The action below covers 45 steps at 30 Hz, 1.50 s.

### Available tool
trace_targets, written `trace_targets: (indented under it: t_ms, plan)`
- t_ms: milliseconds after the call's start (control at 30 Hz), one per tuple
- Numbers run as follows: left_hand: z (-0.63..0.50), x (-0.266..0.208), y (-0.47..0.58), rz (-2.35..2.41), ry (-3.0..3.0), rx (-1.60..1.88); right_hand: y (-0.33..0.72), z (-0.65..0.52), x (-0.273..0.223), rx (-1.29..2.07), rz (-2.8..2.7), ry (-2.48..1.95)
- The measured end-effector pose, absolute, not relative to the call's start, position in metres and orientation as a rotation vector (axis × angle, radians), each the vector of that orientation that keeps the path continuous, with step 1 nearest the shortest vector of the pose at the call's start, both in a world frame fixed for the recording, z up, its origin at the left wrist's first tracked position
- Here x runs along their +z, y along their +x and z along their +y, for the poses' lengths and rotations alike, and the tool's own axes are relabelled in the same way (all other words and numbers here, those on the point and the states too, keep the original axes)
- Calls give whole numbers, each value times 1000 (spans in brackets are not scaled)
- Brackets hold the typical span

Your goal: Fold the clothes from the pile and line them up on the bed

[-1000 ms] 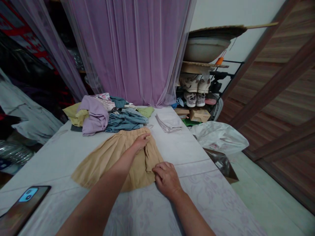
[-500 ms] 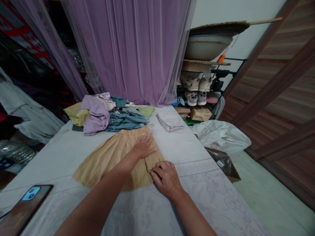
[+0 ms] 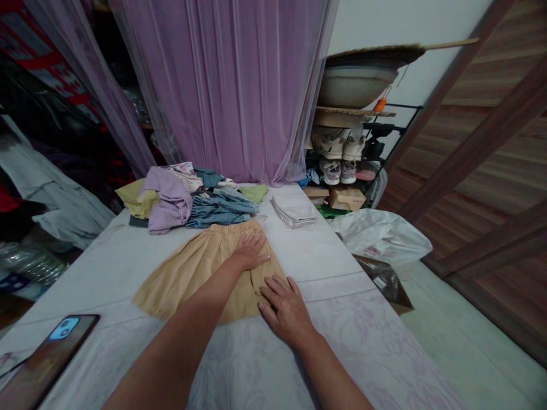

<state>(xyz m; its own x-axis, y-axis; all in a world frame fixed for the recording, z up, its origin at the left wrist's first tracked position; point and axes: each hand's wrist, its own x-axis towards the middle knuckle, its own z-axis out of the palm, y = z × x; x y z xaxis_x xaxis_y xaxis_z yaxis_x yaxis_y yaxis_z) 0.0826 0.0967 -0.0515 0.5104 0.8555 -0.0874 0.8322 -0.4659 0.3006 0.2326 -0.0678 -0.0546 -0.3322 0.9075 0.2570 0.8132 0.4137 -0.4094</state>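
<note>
A tan pleated skirt (image 3: 188, 273) with a gathered elastic waistband lies spread on the table, its waist pointing away from me. My left hand (image 3: 250, 250) rests flat on its upper right part, fingers spread. At the skirt's lower right edge, my right hand (image 3: 284, 304) lies palm down with fingers stretched out, touching the fabric. Under and beside the right fingers the cloth shows a small fold. Part of the skirt is hidden by my left forearm.
Behind the skirt is a heap of clothes (image 3: 171, 199), with folded pale cloth (image 3: 293, 210) to its right. A phone (image 3: 51, 359) lies at the near left. Beyond the table's right edge stand a plastic bag (image 3: 380, 233), an open box (image 3: 384, 279) and a shoe rack (image 3: 342, 148).
My right hand has let go of the skirt's right edge, and its fingers have straightened onto the cloth. My left hand stays in place. The view has shifted slightly.
</note>
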Motion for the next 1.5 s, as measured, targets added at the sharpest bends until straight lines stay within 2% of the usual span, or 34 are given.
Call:
trace_targets:
  t_ms: [167,300,433,533,633,767,1033,1233,1500]
  plan:
    - [73,-29,62,1472,2509,242,237,-76,-62,90,-2164,-1361]
    - [50,-14,4,1738,2500,445,236,-74,-67,-63,-2068,-1272]
    - [30,-11,-74,2197,2225,505,228,-73,-64,-121,-2067,-1190]
    - [17,-16,-123,2340,1933,410,221,-74,-63,-157,-2116,-1131]
    - [6,-18,-153,2301,1715,250,212,-75,-63,-194,-2174,-1075]
    - [1,-12,-169,2161,1716,189,191,-72,-58,-168,-2259,-1004]
    - [-4,-11,-171,1960,1520,413,129,-42,-31,-30,-2339,-1074]
    - [-8,-20,-160,1940,1468,553,105,-30,-48,101,-2490,-1212]
    - [-14,-18,-144,1952,1482,437,103,-34,-55,250,-2550,-1320]
